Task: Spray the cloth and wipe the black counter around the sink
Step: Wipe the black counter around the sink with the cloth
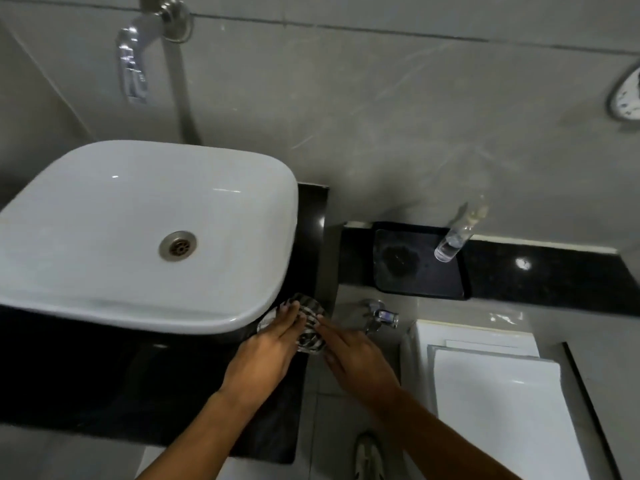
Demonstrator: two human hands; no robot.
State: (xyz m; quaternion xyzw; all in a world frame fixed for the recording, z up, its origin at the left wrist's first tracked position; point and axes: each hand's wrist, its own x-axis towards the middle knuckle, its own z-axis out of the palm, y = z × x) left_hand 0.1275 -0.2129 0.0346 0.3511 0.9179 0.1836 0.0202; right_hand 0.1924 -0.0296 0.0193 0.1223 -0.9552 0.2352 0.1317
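Observation:
A striped black-and-white cloth (309,323) lies bunched on the black counter (145,382) at the front right corner of the white vessel sink (138,233). My left hand (273,341) presses flat on the cloth's left side with its fingers together. My right hand (353,355) touches the cloth's right edge with its fingertips. A clear spray bottle (455,239) stands tilted on a black tray (419,265) on the lower black ledge to the right, apart from both hands.
A chrome wall tap (133,69) hangs above the sink. A small chrome valve (381,317) sticks out of the wall just right of the cloth. A white toilet cistern lid (498,393) sits at the lower right. My shoe (369,457) shows on the floor.

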